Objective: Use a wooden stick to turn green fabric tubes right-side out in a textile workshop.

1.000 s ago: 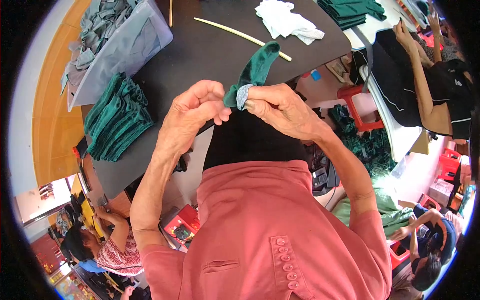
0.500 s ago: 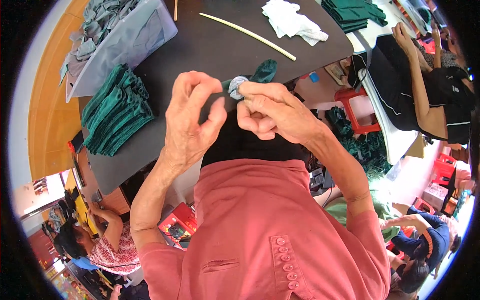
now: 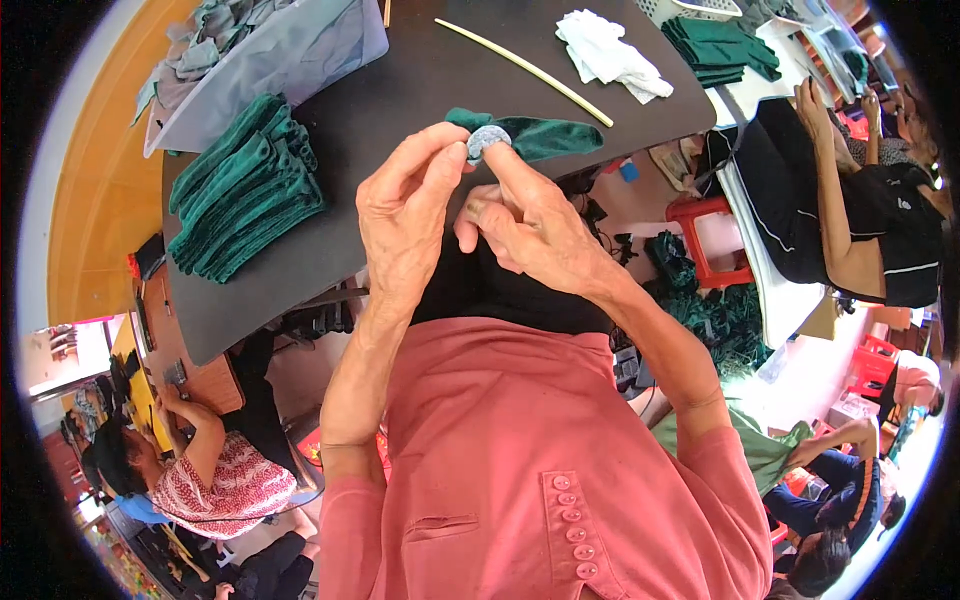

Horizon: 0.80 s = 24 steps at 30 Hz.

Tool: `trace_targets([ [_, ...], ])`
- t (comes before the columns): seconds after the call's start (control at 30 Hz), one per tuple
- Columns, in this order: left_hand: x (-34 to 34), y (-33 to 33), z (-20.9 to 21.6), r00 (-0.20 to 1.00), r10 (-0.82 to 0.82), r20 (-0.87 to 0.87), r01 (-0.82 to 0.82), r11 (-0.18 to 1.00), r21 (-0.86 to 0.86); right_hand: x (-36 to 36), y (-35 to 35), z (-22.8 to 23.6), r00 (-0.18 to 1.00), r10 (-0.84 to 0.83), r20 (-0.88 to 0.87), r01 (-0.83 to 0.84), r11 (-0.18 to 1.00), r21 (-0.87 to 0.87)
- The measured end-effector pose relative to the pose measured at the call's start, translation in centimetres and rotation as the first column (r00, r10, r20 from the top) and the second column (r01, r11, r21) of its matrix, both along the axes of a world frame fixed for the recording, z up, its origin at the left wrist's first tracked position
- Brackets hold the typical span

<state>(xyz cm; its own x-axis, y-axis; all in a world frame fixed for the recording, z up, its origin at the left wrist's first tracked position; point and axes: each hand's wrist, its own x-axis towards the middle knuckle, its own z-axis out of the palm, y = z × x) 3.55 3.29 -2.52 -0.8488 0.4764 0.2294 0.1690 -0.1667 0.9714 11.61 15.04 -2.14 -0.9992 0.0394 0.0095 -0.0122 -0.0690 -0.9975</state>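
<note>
A slim dark-green velvet fabric piece (image 3: 555,138) trails to the right over the dark table, in front of my hands. At its near side shows a round pale-grey end (image 3: 489,143), perhaps its lining. My left hand (image 3: 410,195) is closed, thumb and forefinger pinched at the left edge of that grey end. The forefinger of my right hand (image 3: 540,215) reaches up against or into the grey end; I cannot tell how deep. Its other fingers curl below. To the left lies a stack of green velvet pieces (image 3: 245,195).
On the dark table (image 3: 420,75) lie a pale thin stick (image 3: 525,72) and a crumpled white cloth (image 3: 610,52). A translucent bin (image 3: 280,75) of grey cloth stands far left. Folded green fabric (image 3: 715,48) sits far right, near a red stool (image 3: 710,240). Other people sit on both sides.
My left hand has come right and now pinches the grey end, which it was apart from before. More of the green velvet piece extends to the right. The view has shifted slightly.
</note>
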Motion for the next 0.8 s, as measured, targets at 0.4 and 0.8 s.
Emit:
trace_targets([
  [0.4, -0.5, -0.5, 0.3, 0.928, 0.086, -0.363, -0.155, 0.974, -0.166, -0.8, -0.1, 0.8, 0.965, -0.075, -0.252, 0.116, 0.982, 0.151],
  [0.8, -2.2, 1.9, 0.2, 0.843, 0.139, -0.52, -0.249, 0.957, -0.148, -2.9, 0.9, -0.7, 0.99, -0.113, -0.085, 0.107, 0.992, -0.07],
])
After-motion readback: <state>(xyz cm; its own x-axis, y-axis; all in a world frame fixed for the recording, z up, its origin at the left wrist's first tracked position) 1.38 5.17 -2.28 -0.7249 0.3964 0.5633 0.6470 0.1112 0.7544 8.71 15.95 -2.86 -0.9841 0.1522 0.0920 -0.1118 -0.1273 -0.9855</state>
